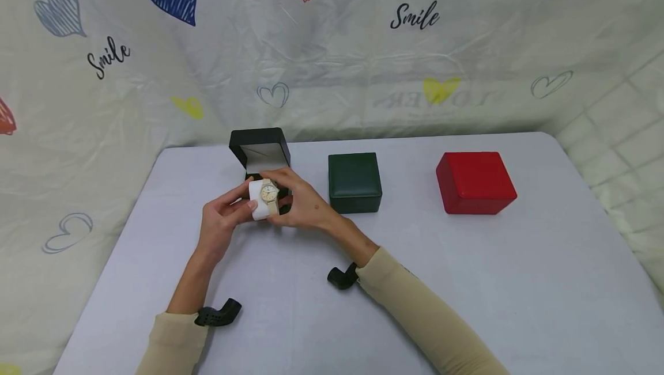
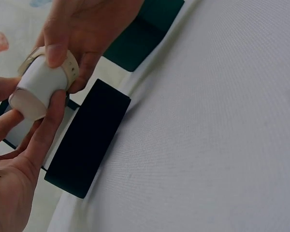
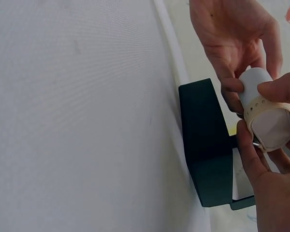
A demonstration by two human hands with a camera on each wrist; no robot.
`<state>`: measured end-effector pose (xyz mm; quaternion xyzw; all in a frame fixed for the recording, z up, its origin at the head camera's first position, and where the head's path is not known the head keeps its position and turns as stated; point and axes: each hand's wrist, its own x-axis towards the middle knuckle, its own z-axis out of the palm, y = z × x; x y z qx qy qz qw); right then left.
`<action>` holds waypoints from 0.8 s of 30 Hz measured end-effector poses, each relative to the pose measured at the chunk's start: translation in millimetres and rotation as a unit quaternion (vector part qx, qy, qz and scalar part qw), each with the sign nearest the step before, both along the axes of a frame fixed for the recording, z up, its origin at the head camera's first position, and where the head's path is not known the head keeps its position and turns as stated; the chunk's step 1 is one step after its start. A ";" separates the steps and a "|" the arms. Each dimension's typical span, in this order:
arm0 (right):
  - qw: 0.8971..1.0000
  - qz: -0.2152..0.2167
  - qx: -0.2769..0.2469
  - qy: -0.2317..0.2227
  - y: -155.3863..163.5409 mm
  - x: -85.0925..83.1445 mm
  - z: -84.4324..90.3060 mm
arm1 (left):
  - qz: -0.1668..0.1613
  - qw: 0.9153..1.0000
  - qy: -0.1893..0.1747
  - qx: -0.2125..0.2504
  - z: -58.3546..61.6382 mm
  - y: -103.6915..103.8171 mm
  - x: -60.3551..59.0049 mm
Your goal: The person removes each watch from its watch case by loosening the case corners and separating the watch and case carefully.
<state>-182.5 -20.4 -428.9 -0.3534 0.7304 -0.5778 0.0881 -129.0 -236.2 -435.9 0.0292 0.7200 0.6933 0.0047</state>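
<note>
Backdrop: a pale cloth printed with hearts and the word "Smile" hangs behind and to both sides of a grey tabletop (image 1: 519,283).
Open box: a black box (image 1: 257,153) stands near the far left corner of the tabletop, lid raised, close to the far edge.
Watch: a cream-strapped watch (image 1: 269,193) wraps a white cushion (image 1: 256,199), held just above the near side of the black box.
Left hand: the left hand (image 1: 223,222) has its fingers (image 2: 48,121) curled round the cushion's end.
Right hand: the right hand (image 1: 303,205) pinches the watch strap with thumb and fingers (image 3: 280,89).
Other boxes: a dark green box (image 1: 355,182) sits shut mid-tabletop by the far edge; a red box (image 1: 474,182) sits well apart toward the right edge.
Open room: the near half of the tabletop lies bare except for the forearms.
</note>
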 end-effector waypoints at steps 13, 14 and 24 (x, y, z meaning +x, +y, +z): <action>1.000 0.011 0.014 -0.002 2.4 -0.3 0.3 | -0.006 1.000 0.000 -0.006 1.0 0.6 -0.1; 1.000 0.012 0.017 -0.002 2.7 -0.5 0.0 | -0.006 1.000 -0.001 -0.007 1.0 0.6 -0.2; 1.000 0.013 0.013 -0.012 2.9 0.0 -0.5 | -0.001 1.000 -0.001 0.001 -1.4 0.4 -0.1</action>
